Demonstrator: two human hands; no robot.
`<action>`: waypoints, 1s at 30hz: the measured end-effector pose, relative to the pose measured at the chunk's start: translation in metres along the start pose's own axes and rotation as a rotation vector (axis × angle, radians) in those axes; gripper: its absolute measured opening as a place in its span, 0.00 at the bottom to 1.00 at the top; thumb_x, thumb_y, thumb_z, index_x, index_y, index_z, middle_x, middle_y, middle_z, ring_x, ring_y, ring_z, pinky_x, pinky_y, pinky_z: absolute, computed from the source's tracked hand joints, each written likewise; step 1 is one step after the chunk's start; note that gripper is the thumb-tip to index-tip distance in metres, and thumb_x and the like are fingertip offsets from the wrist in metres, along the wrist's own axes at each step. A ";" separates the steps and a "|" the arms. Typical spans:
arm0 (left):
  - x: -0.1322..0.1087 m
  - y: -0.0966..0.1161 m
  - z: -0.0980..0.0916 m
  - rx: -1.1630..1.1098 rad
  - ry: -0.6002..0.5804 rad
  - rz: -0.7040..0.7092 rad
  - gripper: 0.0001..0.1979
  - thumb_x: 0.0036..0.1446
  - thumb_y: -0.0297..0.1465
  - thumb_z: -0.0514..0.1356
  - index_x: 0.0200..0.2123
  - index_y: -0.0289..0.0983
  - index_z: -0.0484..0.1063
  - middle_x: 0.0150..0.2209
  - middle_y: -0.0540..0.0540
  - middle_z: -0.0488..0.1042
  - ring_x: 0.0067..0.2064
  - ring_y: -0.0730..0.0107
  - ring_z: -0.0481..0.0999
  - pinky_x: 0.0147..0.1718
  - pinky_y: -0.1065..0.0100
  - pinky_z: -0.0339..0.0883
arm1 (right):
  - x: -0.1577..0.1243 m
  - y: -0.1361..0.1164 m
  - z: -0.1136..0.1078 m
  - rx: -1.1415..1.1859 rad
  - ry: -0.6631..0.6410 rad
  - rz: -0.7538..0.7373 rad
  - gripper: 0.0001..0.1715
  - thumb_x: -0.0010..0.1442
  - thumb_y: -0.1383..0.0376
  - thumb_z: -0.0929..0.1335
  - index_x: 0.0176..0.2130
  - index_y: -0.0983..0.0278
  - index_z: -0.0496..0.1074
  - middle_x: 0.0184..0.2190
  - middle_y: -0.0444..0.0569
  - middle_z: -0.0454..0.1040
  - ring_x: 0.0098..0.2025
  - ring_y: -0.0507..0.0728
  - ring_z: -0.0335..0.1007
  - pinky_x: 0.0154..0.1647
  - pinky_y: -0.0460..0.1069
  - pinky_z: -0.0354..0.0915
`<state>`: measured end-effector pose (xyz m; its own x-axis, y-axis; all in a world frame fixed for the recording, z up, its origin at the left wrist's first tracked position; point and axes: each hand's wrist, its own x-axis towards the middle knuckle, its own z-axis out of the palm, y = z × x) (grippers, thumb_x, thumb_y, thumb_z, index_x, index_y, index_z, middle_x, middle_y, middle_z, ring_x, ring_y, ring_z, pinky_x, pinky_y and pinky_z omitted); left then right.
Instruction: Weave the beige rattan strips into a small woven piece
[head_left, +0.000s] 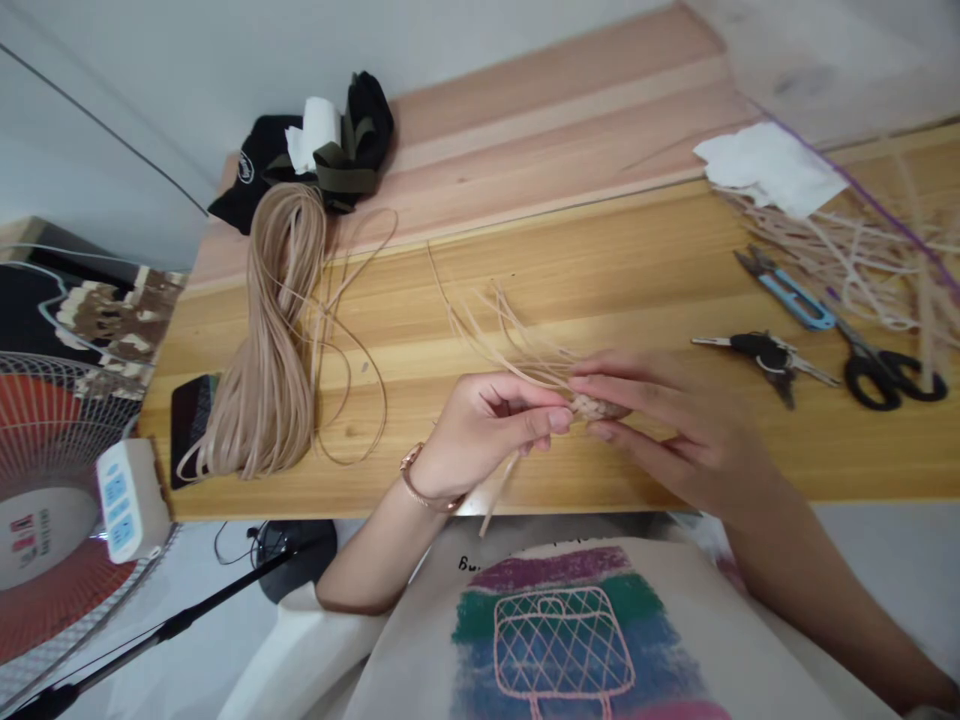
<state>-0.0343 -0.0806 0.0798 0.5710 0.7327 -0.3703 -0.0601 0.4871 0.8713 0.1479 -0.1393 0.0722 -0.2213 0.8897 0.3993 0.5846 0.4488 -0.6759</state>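
Observation:
A small piece of tan weaving (592, 406) is held between my hands above the near edge of the wooden table. My left hand (499, 425), with a bracelet at the wrist, pinches strands at its left end between thumb and forefinger. My right hand (675, 425) closes its fingers and thumb round the woven part and covers some of it. Loose tan strands (517, 345) fan out from the piece to the upper left over the tabletop. One strand end (495, 500) hangs below my left hand.
A big hank of tan cord (281, 330) lies at the left, partly over a phone (187, 425). Behind it are a black bag (262, 150) and a tissue roll (321, 122). At right lie keys (765, 352), thread snips (795, 295), scissors (874, 365), a tissue (772, 165) and cut strips (847, 250).

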 end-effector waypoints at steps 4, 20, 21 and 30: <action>0.001 -0.002 0.001 -0.045 -0.013 0.018 0.09 0.37 0.31 0.71 0.24 0.34 0.77 0.19 0.51 0.73 0.19 0.82 0.66 0.19 0.76 0.60 | 0.000 -0.003 0.000 -0.051 -0.001 -0.008 0.19 0.61 0.66 0.64 0.51 0.54 0.68 0.47 0.48 0.73 0.51 0.58 0.69 0.51 0.57 0.67; 0.006 -0.004 0.001 -0.189 -0.017 -0.117 0.11 0.37 0.32 0.71 0.26 0.33 0.77 0.20 0.51 0.74 0.18 0.85 0.66 0.16 0.79 0.57 | -0.005 -0.008 0.011 -0.148 0.013 0.117 0.22 0.61 0.64 0.63 0.55 0.57 0.62 0.51 0.48 0.72 0.52 0.57 0.68 0.51 0.55 0.67; 0.006 -0.004 0.000 -0.176 -0.018 -0.111 0.11 0.38 0.32 0.71 0.26 0.33 0.77 0.20 0.51 0.74 0.18 0.85 0.66 0.17 0.79 0.58 | -0.005 -0.007 0.012 -0.147 0.020 0.121 0.21 0.61 0.64 0.64 0.54 0.57 0.63 0.50 0.48 0.72 0.52 0.57 0.68 0.50 0.54 0.67; 0.005 -0.001 -0.006 0.008 -0.039 -0.042 0.11 0.40 0.32 0.70 0.27 0.32 0.77 0.22 0.49 0.75 0.20 0.83 0.66 0.19 0.77 0.60 | 0.017 0.000 -0.003 0.017 -0.075 0.088 0.18 0.64 0.58 0.59 0.35 0.62 0.73 0.48 0.53 0.70 0.52 0.59 0.65 0.53 0.59 0.61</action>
<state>-0.0360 -0.0744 0.0755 0.6045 0.6925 -0.3937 -0.0287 0.5128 0.8580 0.1461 -0.1247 0.0809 -0.2277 0.9293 0.2907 0.5913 0.3692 -0.7170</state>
